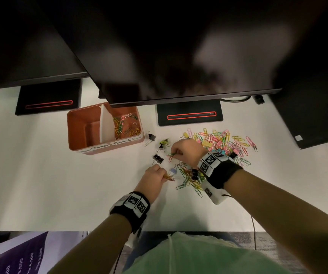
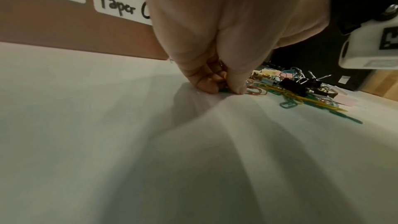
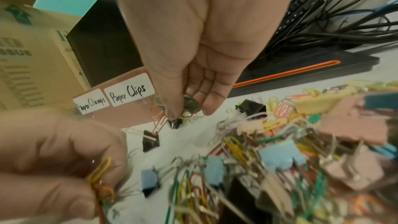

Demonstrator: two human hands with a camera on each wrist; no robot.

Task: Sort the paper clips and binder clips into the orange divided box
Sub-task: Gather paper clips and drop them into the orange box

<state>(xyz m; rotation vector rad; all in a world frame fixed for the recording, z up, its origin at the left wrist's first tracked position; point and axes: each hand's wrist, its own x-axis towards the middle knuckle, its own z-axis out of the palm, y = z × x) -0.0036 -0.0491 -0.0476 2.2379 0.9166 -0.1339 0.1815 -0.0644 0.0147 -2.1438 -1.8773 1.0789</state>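
Your right hand [image 1: 186, 150] pinches a green paper clip [image 3: 190, 104]; your left hand [image 1: 155, 176] grips a small bunch of clips [image 1: 170, 177]. These are light, springy and prone to tangling, so pinch one loop end.

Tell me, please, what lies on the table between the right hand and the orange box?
In the head view, three binder clips lie scattered between the right hand and the orange box; the rest is bare white table.

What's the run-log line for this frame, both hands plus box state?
left hand: pinching paper clips | right hand: pinching green paper clip | orange divided box: clips in right section only | binder clips: on table
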